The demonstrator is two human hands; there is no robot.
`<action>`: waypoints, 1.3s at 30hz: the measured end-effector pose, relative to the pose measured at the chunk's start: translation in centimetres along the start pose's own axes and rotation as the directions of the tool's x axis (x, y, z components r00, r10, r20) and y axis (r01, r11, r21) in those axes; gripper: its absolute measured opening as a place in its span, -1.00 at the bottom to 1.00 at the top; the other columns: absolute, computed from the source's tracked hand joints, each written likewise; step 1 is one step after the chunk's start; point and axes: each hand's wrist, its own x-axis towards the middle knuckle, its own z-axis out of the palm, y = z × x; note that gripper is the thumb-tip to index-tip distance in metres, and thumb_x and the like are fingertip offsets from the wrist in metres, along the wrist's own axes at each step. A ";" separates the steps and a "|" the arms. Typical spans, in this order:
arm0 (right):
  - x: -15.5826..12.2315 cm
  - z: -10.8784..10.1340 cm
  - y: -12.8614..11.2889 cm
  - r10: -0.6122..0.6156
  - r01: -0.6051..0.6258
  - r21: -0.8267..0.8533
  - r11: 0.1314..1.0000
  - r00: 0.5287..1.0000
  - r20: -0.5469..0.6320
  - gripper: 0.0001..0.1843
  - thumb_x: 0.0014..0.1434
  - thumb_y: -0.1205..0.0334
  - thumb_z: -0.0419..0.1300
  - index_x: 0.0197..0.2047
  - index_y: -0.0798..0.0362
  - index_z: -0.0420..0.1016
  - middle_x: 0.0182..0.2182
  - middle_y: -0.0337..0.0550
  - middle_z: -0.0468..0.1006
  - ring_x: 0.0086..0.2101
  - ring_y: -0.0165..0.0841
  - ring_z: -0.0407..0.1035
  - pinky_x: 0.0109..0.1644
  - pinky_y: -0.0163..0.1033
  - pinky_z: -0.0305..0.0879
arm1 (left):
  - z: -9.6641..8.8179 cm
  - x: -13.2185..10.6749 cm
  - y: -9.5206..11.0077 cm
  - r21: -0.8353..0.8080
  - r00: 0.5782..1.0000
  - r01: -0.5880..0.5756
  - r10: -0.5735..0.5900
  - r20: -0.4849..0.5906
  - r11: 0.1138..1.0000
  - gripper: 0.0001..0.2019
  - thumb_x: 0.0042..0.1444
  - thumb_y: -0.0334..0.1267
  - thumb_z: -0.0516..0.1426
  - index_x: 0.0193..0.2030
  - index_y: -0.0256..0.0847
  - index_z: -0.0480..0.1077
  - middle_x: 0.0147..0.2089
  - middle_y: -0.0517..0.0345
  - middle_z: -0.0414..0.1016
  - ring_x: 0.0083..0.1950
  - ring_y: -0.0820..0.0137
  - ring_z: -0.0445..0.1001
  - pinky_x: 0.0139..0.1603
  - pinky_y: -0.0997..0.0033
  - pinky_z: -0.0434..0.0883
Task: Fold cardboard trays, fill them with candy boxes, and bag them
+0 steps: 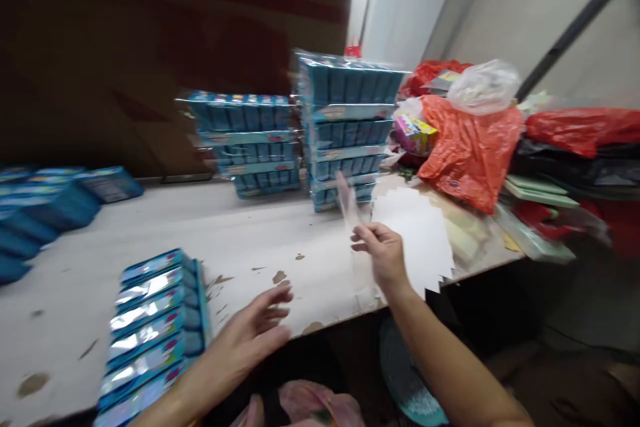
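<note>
Paint is chipped at the front edge of the white bench [150,227], where the left hand [250,337] hovers open beside blue packets [150,320]. The right hand [383,253] pinches a clear sleeve [347,203] over white sheets [420,233]; 2 stacks of blue boxes [345,120] stand at the back edge.

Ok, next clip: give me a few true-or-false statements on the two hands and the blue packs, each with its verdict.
1. The right hand pinches a thin clear plastic sleeve. True, though the sleeve is blurred.
2. The left hand grips a blue packet. False: it is open and empty, by the near edge of the worn white table.
3. Two stacks of blue wrapped packs stand at the table's far side. True.
4. The orange plastic bag lies left of those stacks. False: it lies to their right.
</note>
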 end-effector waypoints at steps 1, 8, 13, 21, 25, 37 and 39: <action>-0.9 3.9 0.0 0.014 -0.016 0.076 0.997 0.999 0.030 -0.72 -0.05 0.05 0.19 -0.41 0.13 0.42 -0.55 -0.24 0.42 -0.47 -0.40 0.38 -0.44 -0.26 0.39 | -0.2 -0.2 0.4 -0.062 0.997 0.061 -0.058 0.058 0.996 -0.51 -0.04 -0.07 0.14 0.06 -0.11 0.23 -0.03 -0.04 0.35 -0.10 0.30 0.39 -0.16 0.26 0.41; -4.0 17.0 -0.4 0.079 -0.134 0.247 0.960 0.972 0.220 -0.68 -0.10 0.02 0.21 -0.49 0.16 0.39 -0.61 -0.26 0.40 -0.55 -0.45 0.34 -0.48 -0.30 0.36 | -3.9 0.6 1.7 -0.250 0.952 0.108 -0.173 -0.252 0.962 -0.32 -0.18 -0.10 0.23 0.11 -0.19 0.12 -0.02 -0.05 0.30 -0.04 0.30 0.33 -0.09 0.28 0.33; -5.5 19.6 -0.3 0.077 -0.155 0.287 0.945 0.961 0.266 -0.67 -0.11 0.02 0.23 -0.46 0.16 0.41 -0.59 -0.25 0.42 -0.54 -0.46 0.33 -0.41 -0.29 0.33 | -6.5 -1.1 1.3 -0.314 0.973 0.105 -0.163 -0.164 0.943 -0.52 -0.09 -0.08 0.18 -0.02 -0.24 0.27 -0.19 0.03 0.39 -0.27 0.41 0.40 -0.22 0.37 0.35; -7.5 20.6 -1.4 -0.188 0.153 0.119 0.981 0.901 0.391 -0.63 0.10 0.03 0.06 -0.14 0.10 0.44 -0.15 -0.08 0.44 -0.15 -0.33 0.33 -0.06 -0.19 0.24 | -8.0 -1.7 2.4 -0.431 0.976 0.098 -0.172 -0.136 0.897 -0.66 -0.03 -0.06 0.12 -0.21 -0.31 0.36 -0.30 0.03 0.45 -0.33 0.39 0.44 -0.36 0.40 0.41; -8.8 18.3 -0.8 -0.437 0.630 -0.083 0.772 0.621 0.650 -0.43 0.08 0.05 0.10 0.15 0.02 0.16 0.11 -0.05 0.20 0.09 -0.25 0.09 0.12 -0.12 0.08 | -11.3 -2.0 2.1 -0.509 0.927 0.069 -0.243 -0.285 0.858 -0.72 -0.06 -0.09 0.15 -0.35 -0.30 0.34 -0.39 0.11 0.45 -0.45 0.49 0.43 -0.47 0.52 0.38; -10.1 21.1 2.6 -0.424 0.915 -0.345 0.208 0.402 0.812 -0.81 0.18 0.31 0.01 -0.42 0.05 0.39 -0.50 -0.20 0.41 -0.44 -0.42 0.25 -0.36 -0.33 0.05 | -15.6 -4.7 -2.9 -0.341 0.710 0.074 -0.290 -0.641 0.937 -0.58 -0.11 0.02 0.15 -0.23 -0.27 0.25 -0.45 0.23 0.34 -0.60 0.57 0.29 -0.66 0.59 0.28; -9.8 22.1 2.7 -0.398 0.906 -0.362 0.220 0.422 0.814 -0.81 0.16 0.23 0.06 -0.47 0.06 0.35 -0.50 -0.21 0.41 -0.44 -0.43 0.25 -0.39 -0.34 0.03 | -15.4 -5.6 -2.6 -0.258 0.772 0.023 -0.181 -0.609 0.966 -0.35 -0.19 -0.07 0.23 0.05 -0.17 0.10 -0.28 0.17 0.37 -0.46 0.51 0.38 -0.51 0.49 0.39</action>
